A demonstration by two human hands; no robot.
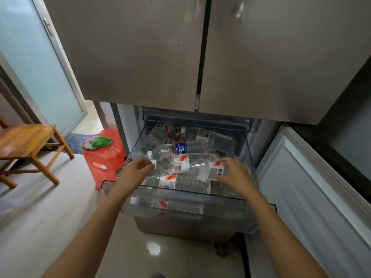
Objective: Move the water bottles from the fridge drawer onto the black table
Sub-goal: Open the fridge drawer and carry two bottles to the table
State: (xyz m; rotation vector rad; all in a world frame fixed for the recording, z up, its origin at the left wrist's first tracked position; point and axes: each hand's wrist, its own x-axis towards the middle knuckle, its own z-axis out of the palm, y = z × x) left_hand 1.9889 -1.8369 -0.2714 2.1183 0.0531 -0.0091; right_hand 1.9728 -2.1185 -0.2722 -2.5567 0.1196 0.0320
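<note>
Right now both of your hands are over the open drawer (180, 194) at the bottom of the fridge, and neither one has hold of anything. The water bottles (210, 139) all lie on their sides in that clear drawer, piled across one another, most with red and white labels and one blue-labelled bottle (174, 148) further back.

Your left hand (138, 169) sits at the drawer's left edge with the fingers loosely curled. Its fingertips are just beside the white cap of the nearest bottle (167, 165), though you cannot tell whether they touch it. Your right hand (234, 175) hangs over the right side of the pile, fingers spread and relaxed, above the base of a red-labelled bottle (201, 167) whose neck points left. Contact there is also unclear.

Another bottle (186, 183) lies along the front of the drawer, between your two wrists, and one more bottle's shape shows blurred through the front wall below it.

Above the drawer the two grey fridge doors (140, 57) are closed. To the left of the fridge a red stool (106, 157) stands on the pale floor (50, 207) with a green cloth (102, 141) on top, and a wooden chair (28, 141) stands further left.
</note>
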